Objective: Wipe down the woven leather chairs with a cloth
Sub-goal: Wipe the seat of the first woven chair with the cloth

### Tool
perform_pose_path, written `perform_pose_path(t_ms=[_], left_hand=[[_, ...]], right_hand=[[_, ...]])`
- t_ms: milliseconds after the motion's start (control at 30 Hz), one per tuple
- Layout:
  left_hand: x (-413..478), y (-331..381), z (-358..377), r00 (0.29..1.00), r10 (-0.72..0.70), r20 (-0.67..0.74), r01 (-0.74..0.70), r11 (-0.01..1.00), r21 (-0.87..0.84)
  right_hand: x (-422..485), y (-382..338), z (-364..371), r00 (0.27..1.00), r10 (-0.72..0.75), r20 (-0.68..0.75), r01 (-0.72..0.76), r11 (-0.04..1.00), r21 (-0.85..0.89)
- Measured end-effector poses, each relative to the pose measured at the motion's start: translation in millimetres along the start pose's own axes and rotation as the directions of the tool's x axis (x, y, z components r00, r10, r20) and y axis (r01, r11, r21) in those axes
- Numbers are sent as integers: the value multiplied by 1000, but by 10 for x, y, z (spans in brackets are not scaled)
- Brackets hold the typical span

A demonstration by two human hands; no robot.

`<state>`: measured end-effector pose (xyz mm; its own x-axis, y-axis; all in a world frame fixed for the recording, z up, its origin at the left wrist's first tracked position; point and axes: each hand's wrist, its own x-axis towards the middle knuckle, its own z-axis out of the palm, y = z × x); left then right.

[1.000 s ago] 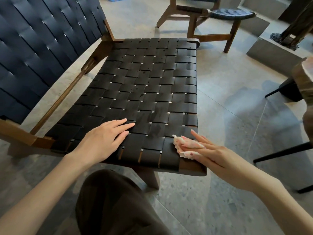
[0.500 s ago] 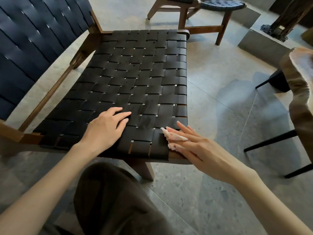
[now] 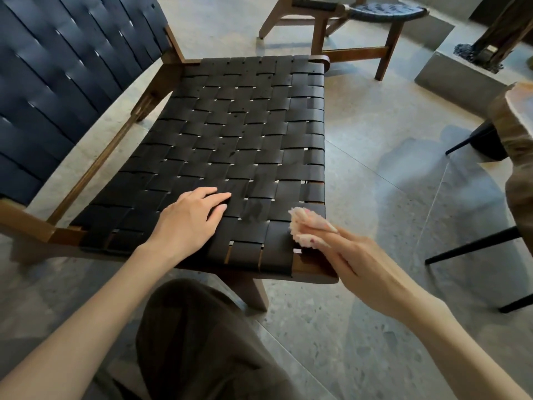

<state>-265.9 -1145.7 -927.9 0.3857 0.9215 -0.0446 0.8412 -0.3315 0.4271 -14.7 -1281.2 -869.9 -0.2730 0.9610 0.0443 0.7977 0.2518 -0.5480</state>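
A low wooden chair with a black woven leather seat [image 3: 245,134] fills the middle of the view; its dark blue woven back [image 3: 63,82] rises at the left. My left hand [image 3: 190,217] lies flat, palm down, on the near part of the seat. My right hand [image 3: 352,255] is at the seat's near right corner, its fingers pinching a small crumpled pale pink cloth [image 3: 302,226] against the outermost strap. A darker damp patch shows on the straps between my hands.
A second woven chair [image 3: 346,21] stands at the back. A grey stone block [image 3: 458,73] sits at the right rear. A wooden table edge [image 3: 516,134] with black metal legs [image 3: 473,246] is close on the right. My knee [image 3: 202,336] is below the seat's front rail.
My right hand with the cloth has stayed near the seat's near right corner, shifting slightly along the edge. My left hand has kept its flat rest. The camera has shifted a little.
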Motion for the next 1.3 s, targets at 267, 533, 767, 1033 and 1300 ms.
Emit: perform_pose_path(t_ms=[267,533,767,1033,1300], left_hand=[[-25,-67,-72,997,-72,35,70,996,51],[-120,-221,-117,988,-142,66,137,988,71],[-155,-252,-149,991,-131,40,128,990,64],[-148,-186,-118,996,-86,29,84,995,53],[-139,-133,-129,997,-69,-18,69,997,33]], right_hand=[[1018,197,57,977,160,144,-115,953,-280],[498,-266,211,944,-119,309,163,979,-121],[847,-12,-2,990,-25,138,31,999,-44],[326,-223,144,953,-149,264,182,978,-103],[-59,-94,-161,993,-38,113,46,997,-68]])
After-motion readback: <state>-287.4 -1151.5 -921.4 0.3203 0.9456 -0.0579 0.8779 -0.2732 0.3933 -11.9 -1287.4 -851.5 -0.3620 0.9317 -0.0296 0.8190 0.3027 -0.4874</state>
